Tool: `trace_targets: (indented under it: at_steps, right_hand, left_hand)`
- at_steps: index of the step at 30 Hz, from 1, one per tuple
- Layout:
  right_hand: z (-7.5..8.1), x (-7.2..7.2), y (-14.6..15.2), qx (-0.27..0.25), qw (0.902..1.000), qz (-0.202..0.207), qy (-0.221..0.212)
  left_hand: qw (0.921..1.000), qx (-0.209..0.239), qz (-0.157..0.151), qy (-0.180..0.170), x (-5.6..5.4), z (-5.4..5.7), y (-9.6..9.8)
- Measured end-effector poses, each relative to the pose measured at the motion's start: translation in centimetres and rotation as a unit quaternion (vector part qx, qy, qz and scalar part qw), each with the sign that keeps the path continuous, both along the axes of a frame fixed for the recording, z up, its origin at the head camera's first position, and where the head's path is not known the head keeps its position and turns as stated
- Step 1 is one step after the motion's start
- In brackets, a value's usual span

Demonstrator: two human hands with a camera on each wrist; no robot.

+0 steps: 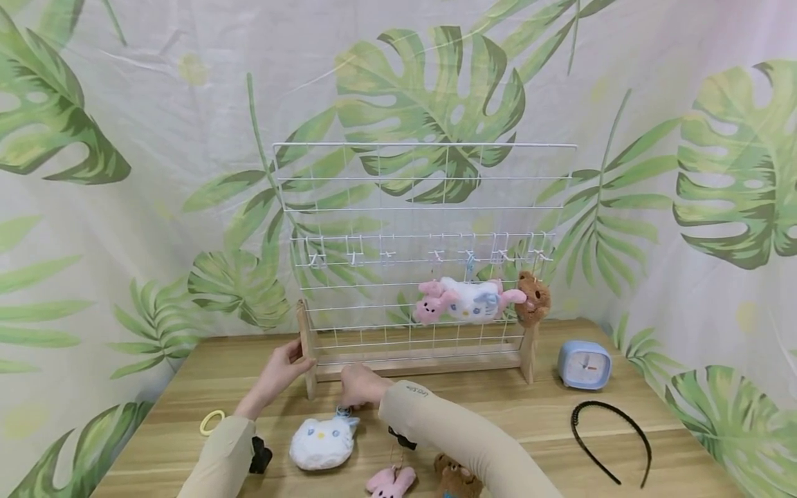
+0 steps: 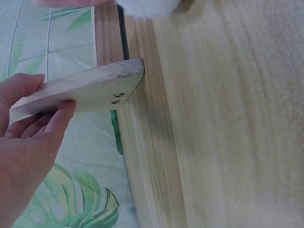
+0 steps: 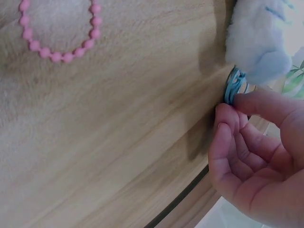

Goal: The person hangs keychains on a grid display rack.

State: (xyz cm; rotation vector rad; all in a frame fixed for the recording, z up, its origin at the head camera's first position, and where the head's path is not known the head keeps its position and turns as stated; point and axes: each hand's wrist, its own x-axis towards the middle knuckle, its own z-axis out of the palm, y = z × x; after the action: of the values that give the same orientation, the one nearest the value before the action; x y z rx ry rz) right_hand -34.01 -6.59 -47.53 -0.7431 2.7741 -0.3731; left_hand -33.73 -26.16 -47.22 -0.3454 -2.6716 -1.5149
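Note:
My left hand (image 1: 283, 370) holds the left wooden end board (image 2: 90, 88) of a white wire grid rack (image 1: 423, 207), thumb on one face and fingers on the other. Between thumb and fingertips, my right hand (image 1: 361, 386) pinches the blue cord loop (image 3: 232, 87) of a white plush cat-head charm (image 1: 320, 446). The cat head has blue eyes, a yellow nose and a blue bow, and appears just in front of the rack's left foot in the head view. In the right wrist view its fluffy side (image 3: 256, 35) shows above my thumb.
From the rack's hooks hang a pink plush (image 1: 429, 304), a white cat plush (image 1: 470, 302) and a brown bear (image 1: 533, 301). A pink bunny (image 1: 390, 483) and another bear (image 1: 457, 477) lie at the front. A blue clock (image 1: 585, 365), black headband (image 1: 613, 408) and yellow ring (image 1: 212, 422) are around.

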Motion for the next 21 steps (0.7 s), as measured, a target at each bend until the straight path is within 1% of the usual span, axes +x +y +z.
trace_targets:
  at_steps: [5, 9, 13, 17, 21]
  right_hand:
    - [0.0, -0.2, 0.2, 0.008, 0.9998, 0.014, -0.010]
    - [0.1, -0.5, 0.5, -0.003, 0.9994, 0.025, -0.023]
    - [0.4, -0.7, 0.8, -0.028, 0.9985, 0.037, -0.031]
    - [0.9, -0.6, 1.3, -0.062, 0.9959, 0.054, -0.038]
    - [2.1, -0.2, 2.1, -0.097, 0.9914, 0.077, -0.044]
  left_hand:
    - [1.0000, -0.002, -0.003, -0.001, 0.1, 0.1, 0.1]
    - [1.0000, -0.007, -0.006, 0.001, 0.1, 0.2, 0.1]
    - [1.0000, -0.004, -0.004, -0.002, 0.1, 0.2, 0.0]
    - [1.0000, -0.001, -0.006, -0.001, 0.0, 0.2, 0.0]
    - [1.0000, 0.003, -0.008, -0.002, 0.1, 0.2, 0.0]
